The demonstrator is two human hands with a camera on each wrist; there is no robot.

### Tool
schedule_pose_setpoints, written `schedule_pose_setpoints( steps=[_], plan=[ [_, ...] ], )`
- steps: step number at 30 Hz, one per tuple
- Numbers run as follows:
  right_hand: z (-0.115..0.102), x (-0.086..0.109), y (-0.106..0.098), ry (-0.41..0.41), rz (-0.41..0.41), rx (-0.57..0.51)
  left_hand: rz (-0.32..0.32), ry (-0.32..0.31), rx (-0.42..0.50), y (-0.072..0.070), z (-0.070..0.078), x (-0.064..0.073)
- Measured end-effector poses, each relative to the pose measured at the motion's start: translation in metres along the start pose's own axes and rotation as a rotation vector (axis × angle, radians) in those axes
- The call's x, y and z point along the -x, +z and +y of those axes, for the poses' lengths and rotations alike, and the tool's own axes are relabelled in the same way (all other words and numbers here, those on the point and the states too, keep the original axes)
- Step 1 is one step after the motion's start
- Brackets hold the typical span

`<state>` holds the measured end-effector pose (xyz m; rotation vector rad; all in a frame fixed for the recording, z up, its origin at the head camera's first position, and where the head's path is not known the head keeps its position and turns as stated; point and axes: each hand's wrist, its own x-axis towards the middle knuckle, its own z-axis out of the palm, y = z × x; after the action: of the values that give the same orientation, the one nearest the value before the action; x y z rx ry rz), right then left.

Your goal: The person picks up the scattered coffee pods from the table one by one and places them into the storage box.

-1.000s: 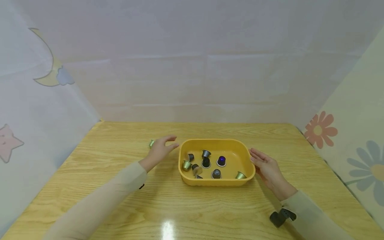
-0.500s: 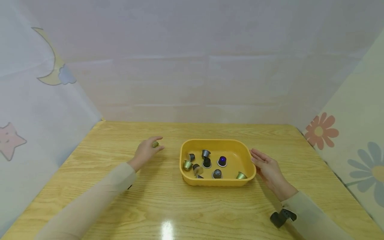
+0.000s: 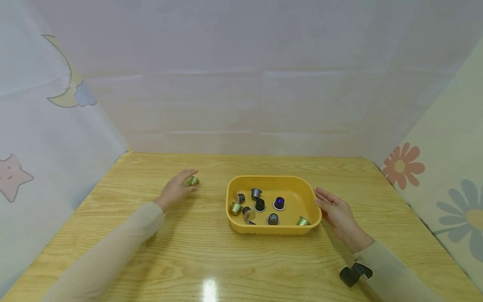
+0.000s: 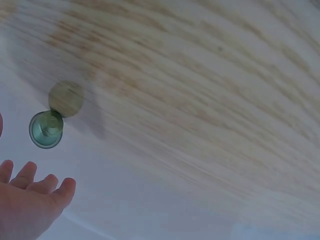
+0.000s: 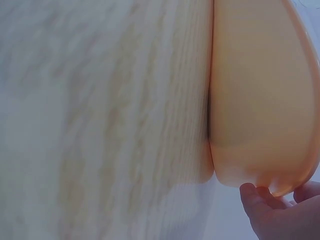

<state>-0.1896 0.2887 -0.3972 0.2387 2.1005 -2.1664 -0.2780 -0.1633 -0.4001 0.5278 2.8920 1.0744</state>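
My left hand (image 3: 176, 191) reaches over the table's left part, fingers and thumb spread around a green coffee capsule (image 3: 193, 181). In the left wrist view, a gap shows between the fingers and that capsule (image 4: 46, 131). A round yellowish shape (image 4: 66, 99) touches it there; I cannot tell whether it is a second capsule or a reflection. My right hand (image 3: 339, 216) rests its fingers against the right end of a yellow tray (image 3: 274, 229). The right wrist view has those fingertips (image 5: 248, 190) at the tray's outer wall (image 5: 265, 100).
Inside the tray lie several capsules: a purple one (image 3: 279, 203), a black one (image 3: 259, 204), a grey one (image 3: 273, 219), green ones (image 3: 235, 208) and other dark ones. The wooden table (image 3: 211, 260) meets printed cloth walls (image 3: 241, 105) at its back and sides.
My left hand has moved left, away from the tray, to the green capsule on the table. The right hand has stayed at the tray's end.
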Motion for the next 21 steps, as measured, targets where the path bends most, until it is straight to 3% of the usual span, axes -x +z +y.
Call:
schedule_pose_setpoints(
  steps=[13,21],
  plan=[
    [0.0,0.001,-0.001,-0.005,-0.005,-0.012,-0.012,0.033,-0.13,-0.005,-0.02,-0.01],
    [0.0,0.001,-0.001,-0.004,-0.004,-0.009,-0.037,0.022,-0.145,-0.004,-0.026,-0.015]
  ],
)
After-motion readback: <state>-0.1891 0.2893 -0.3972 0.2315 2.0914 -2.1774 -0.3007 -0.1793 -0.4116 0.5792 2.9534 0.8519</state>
